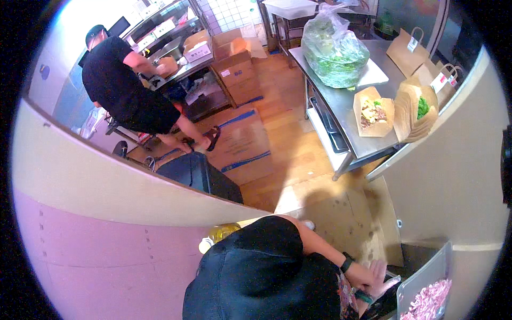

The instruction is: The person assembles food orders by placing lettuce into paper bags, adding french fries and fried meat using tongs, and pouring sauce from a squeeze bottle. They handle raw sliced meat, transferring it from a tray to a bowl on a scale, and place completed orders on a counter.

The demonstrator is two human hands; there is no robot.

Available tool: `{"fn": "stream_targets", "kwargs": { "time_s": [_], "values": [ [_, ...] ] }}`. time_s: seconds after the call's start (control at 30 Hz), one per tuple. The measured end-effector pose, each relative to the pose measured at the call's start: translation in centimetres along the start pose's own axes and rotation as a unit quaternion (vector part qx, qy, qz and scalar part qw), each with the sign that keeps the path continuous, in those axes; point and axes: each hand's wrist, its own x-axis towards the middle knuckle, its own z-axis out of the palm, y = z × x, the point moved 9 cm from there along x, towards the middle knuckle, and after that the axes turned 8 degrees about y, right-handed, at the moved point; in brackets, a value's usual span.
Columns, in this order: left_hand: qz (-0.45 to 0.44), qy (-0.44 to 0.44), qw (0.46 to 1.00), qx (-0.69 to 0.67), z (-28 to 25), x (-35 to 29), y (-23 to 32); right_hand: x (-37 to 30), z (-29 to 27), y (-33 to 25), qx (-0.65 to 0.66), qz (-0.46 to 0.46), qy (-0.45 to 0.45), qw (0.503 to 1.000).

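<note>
Low in the head view are my black-clad shoulder (240,277) and my arms, which reach to the right. My left hand (364,275), below a dark wristwatch (346,262), bends over my right wrist and appears to grip the cuff of a clear plastic glove. Fingers apart, my right hand (381,282) looks covered by that glove, and a green band (364,297) circles its wrist. Beside it stands a clear-walled container (408,285) with pinkish shredded food (429,300). My left fingertips are partly hidden.
A co-worker (117,80) in black stands at a far-left counter. On the steel table (344,114) are a bag of greens (336,53), an open kraft box of food (373,113), stacked kraft boxes (410,120) and paper bags (405,53). A pale partition (160,186) runs along my left.
</note>
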Motion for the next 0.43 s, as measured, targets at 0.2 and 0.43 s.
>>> {"fn": "stream_targets", "kwargs": {
  "time_s": [0.2,0.43],
  "values": [
    [-0.015,-0.018,0.998,-0.060,-5.9,-0.3,2.6,0.0,-1.6,1.0,-0.001,-0.015,0.270,0.963],
    [-0.095,-0.165,0.966,-0.175,-6.9,-0.3,3.8,-3.6,-3.8,-0.1,0.020,-0.206,0.298,0.932]
  ]
}}
